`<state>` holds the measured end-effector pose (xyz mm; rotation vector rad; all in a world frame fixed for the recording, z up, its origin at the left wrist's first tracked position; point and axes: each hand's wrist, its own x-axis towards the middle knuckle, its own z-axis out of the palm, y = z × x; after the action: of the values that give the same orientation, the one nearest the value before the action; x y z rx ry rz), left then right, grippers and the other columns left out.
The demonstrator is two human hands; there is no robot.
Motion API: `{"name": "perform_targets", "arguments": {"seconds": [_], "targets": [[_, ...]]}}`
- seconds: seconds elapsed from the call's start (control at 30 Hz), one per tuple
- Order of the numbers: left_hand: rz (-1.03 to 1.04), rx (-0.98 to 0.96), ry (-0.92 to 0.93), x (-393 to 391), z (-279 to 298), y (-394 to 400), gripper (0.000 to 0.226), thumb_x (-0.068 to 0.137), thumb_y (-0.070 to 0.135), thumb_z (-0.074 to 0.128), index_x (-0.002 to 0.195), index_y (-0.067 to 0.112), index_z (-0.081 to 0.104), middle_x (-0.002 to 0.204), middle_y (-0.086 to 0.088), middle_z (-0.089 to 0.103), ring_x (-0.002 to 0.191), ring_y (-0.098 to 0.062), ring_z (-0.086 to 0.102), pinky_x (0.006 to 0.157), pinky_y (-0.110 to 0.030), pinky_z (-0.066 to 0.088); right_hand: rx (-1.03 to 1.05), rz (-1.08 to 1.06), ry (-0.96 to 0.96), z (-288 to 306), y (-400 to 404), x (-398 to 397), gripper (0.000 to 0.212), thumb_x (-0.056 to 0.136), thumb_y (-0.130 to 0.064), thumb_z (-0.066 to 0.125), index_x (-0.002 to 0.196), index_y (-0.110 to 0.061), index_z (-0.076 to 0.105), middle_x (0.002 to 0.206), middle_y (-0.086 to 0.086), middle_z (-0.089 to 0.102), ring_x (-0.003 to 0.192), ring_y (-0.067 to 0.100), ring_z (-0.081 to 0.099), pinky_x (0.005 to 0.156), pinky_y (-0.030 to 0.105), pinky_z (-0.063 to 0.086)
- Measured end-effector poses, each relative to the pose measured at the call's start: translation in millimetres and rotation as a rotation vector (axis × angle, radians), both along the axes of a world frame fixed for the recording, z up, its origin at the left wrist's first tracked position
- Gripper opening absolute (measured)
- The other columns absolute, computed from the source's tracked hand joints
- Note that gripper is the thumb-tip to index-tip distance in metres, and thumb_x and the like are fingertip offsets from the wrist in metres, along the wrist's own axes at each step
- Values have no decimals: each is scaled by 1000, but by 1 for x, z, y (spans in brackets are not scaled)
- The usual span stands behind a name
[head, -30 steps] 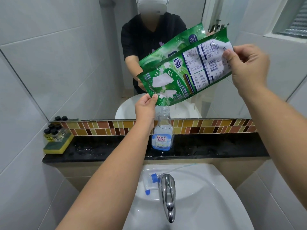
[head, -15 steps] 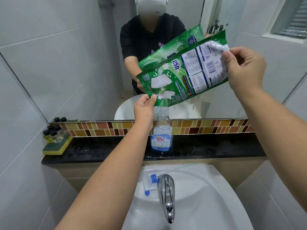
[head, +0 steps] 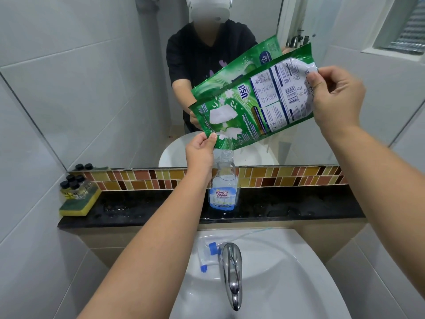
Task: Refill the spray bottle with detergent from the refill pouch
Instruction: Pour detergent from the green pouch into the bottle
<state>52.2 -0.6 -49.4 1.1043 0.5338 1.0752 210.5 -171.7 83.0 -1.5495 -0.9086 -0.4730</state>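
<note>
A green refill pouch [head: 255,104] is held tilted above the counter, its low left corner right over the open neck of a clear spray bottle [head: 223,185] with a blue label. The bottle stands upright on the black ledge [head: 142,209] behind the sink. My left hand [head: 201,153] pinches the pouch's lower corner, beside the bottle neck. My right hand [head: 337,97] grips the raised upper end. The bottle's blue-and-white spray head [head: 207,255] with its tube lies in the white sink [head: 287,272]. I cannot see liquid flowing.
A chrome faucet [head: 232,276] juts over the basin. A yellow-green sponge [head: 79,204] carrying several small black-capped bottles [head: 73,186] sits at the ledge's left end. A mirror [head: 115,77] above a mosaic tile strip [head: 287,178] reflects me and the pouch.
The pouch has sunk slightly, its low corner coming closer over the bottle neck. My right hand moved a little down and left with the upper end.
</note>
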Motion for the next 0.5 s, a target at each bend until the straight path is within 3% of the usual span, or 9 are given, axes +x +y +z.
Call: {"name": "perform_targets", "arguments": {"seconds": [0.37, 0.5], "targets": [[19, -4, 14, 0, -1, -1, 9, 96, 13, 60, 96, 15, 69, 90, 1, 76, 81, -6, 72, 66, -16, 53, 32, 20, 3, -2, 5, 1, 21, 93, -27, 60, 97, -9, 70, 93, 10, 69, 82, 13, 62, 69, 23, 54], [33, 9, 23, 1, 0, -1, 9, 96, 13, 60, 99, 12, 69, 91, 0, 75, 77, -1, 70, 65, -13, 51, 31, 10, -17, -2, 7, 1, 20, 93, -27, 59, 95, -10, 69, 88, 3, 66, 78, 9, 58, 66, 18, 49]]}}
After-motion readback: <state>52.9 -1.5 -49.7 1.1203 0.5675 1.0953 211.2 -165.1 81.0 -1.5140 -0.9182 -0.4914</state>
